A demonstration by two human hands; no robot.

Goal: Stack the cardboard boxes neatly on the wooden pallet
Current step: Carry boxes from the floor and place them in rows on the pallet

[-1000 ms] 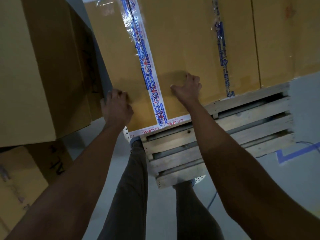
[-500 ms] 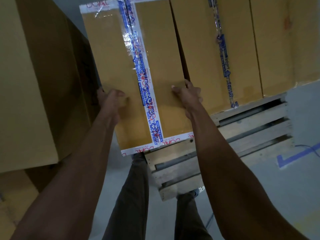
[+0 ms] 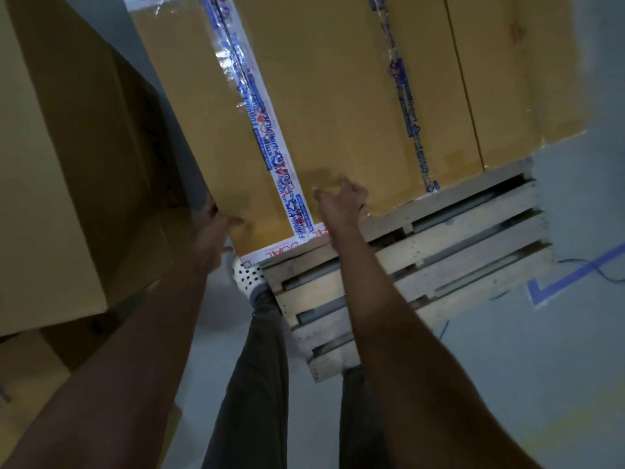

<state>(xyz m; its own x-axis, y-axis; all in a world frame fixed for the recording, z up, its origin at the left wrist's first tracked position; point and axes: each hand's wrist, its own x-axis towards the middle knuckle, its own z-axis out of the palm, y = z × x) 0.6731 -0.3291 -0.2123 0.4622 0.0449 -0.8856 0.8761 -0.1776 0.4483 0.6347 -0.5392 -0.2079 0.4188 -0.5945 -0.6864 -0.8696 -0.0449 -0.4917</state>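
Matt brown cardboard box point(image 3: 338, 96), glossy printed plastic tape point(image 3: 260, 130), rough bare wooden pallet point(image 3: 456, 238), smooth grey floor point(image 3: 541, 367)

Warehouse or storeroom, goods-handling area. Evidence: wooden pallet point(image 3: 456, 238) lying on a bare grey floor point(image 3: 541, 360); brown cardboard boxes point(image 3: 338, 96) set side by side on it, seams sealed with printed tape point(image 3: 267, 137); larger cartons point(image 3: 67, 164) stacked just to the left; blue marking point(image 3: 571, 275) laid on the floor beside the pallet; thin cable point(image 3: 605, 277) trailing across it.
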